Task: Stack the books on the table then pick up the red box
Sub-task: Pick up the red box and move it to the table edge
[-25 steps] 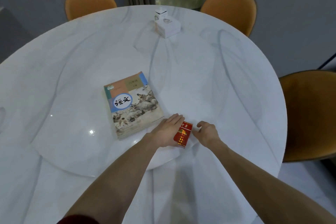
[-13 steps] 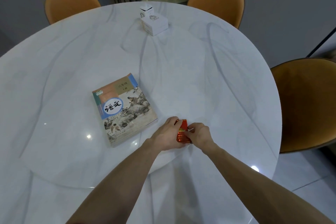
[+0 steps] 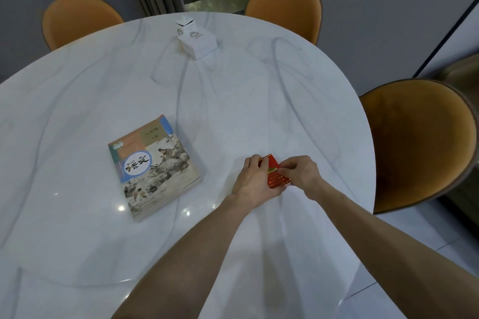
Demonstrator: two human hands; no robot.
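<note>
1. Head view: the left hand (image 3: 255, 184) and right hand (image 3: 302, 172) both gripped the red box (image 3: 276, 176) near the marble table's (image 3: 259, 101) front edge.
2. The stacked textbooks (image 3: 153, 166) lay well apart to the left.

Dim, cool, even light leaves the marble table (image 3: 259, 101) softly lit, with small bright glints on its glossy top just below the stacked books (image 3: 153, 166), faint forearm shadows near its front edge, and wide-angle bending that curves its rim.
</note>
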